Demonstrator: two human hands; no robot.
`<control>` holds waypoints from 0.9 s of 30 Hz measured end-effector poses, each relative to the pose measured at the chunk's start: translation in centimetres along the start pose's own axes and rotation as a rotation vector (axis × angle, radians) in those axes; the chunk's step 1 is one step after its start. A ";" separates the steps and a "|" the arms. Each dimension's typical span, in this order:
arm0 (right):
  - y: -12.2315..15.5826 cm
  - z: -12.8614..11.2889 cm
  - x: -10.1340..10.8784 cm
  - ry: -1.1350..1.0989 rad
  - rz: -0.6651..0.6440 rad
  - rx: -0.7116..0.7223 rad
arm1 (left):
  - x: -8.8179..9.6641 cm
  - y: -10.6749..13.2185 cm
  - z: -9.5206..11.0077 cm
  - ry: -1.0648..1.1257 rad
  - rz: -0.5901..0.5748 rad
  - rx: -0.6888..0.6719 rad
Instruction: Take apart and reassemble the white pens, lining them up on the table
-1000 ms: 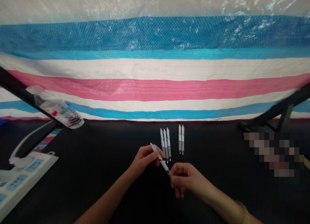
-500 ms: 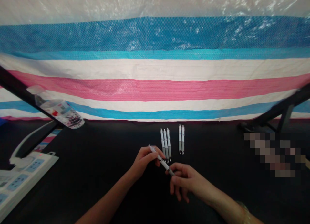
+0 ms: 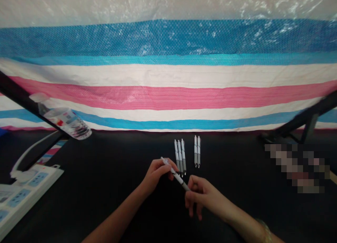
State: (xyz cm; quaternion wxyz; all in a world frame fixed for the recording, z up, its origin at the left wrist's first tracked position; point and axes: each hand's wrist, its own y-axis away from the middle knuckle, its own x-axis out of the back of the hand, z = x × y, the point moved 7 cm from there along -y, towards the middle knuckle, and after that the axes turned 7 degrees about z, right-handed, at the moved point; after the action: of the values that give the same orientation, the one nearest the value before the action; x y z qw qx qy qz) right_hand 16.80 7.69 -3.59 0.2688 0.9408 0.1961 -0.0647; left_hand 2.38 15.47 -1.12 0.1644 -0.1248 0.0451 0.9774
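Both hands hold one white and grey click pen (image 3: 177,175), slanted from upper left to lower right above the black table (image 3: 105,187). My left hand (image 3: 158,172) is closed around its upper part, near the clip and button. At the grey grip end, my right hand (image 3: 201,194) pinches the pen between thumb and index finger, the other fingers curled loosely; the tip is hidden there. Three similar pens (image 3: 180,155) lie side by side just beyond my left fingers. Two more pens (image 3: 197,151) lie to their right.
A clear water bottle (image 3: 70,122) leans behind a dark bar at the left. Nearer sits a white power strip (image 3: 34,187) with a plugged-in cable (image 3: 28,144). A black stand (image 3: 292,127) is at the right, beside a pixelated patch. A striped sheet (image 3: 168,74) hangs behind.
My right index finger has drawn back and bent near the pen's lower end, leaving more of the grey grip showing. The left hand and the lying pens look the same.
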 end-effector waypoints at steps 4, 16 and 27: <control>-0.1 -0.1 -0.3 -0.045 -0.041 0.011 | 0.4 -0.1 -0.2 0.002 0.026 0.007; 0.1 -0.2 -0.6 0.032 -0.073 0.020 | 0.5 -0.2 0.0 -0.008 0.064 -0.002; -0.4 1.2 -0.2 0.096 -0.074 -0.017 | 0.3 -0.2 -0.4 0.011 0.029 0.020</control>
State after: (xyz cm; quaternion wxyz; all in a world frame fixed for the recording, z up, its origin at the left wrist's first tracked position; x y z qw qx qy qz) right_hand 16.41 7.26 -4.75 0.2644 0.9326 0.2439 -0.0279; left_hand 2.29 15.68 -1.55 0.1510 -0.1279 0.0576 0.9785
